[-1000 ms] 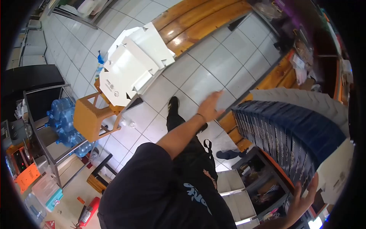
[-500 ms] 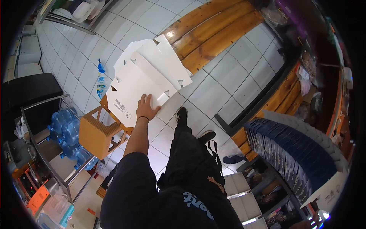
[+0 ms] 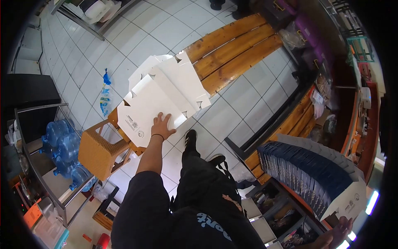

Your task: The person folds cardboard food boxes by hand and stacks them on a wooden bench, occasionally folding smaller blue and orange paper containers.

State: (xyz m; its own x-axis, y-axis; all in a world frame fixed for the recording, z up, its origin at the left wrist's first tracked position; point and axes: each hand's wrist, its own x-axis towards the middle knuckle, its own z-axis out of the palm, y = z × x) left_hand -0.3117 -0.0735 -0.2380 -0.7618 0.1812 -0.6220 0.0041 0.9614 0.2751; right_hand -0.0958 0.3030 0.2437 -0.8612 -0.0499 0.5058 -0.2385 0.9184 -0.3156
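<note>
My left hand [image 3: 163,126] lies with spread fingers on the lower right part of a flat white cardboard box blank [image 3: 155,104]. This blank has notched edges and small dark print, and it rests on top of several others [image 3: 182,76], fanned out across the end of a wooden bench. At the lower right edge, my right hand [image 3: 340,230] is raised with its fingers loosely apart, and nothing shows in it. Just above it stands a long row of folded cardboard pieces [image 3: 306,174], dark blue and white, with a printed white end panel [image 3: 346,200].
The slatted wooden bench [image 3: 232,50] stretches to the upper right. A brown woven-pattern stool [image 3: 99,155] and blue water bottles [image 3: 66,145] stand at the left. A blue-and-white plastic wrapper [image 3: 105,93] lies on the tiled floor [image 3: 244,108]. Dark feet [image 3: 216,4] show at the top edge.
The view has shifted slightly. My left hand's fingers have spread wider on the blank. My right hand has come further into view beneath the folded row.
</note>
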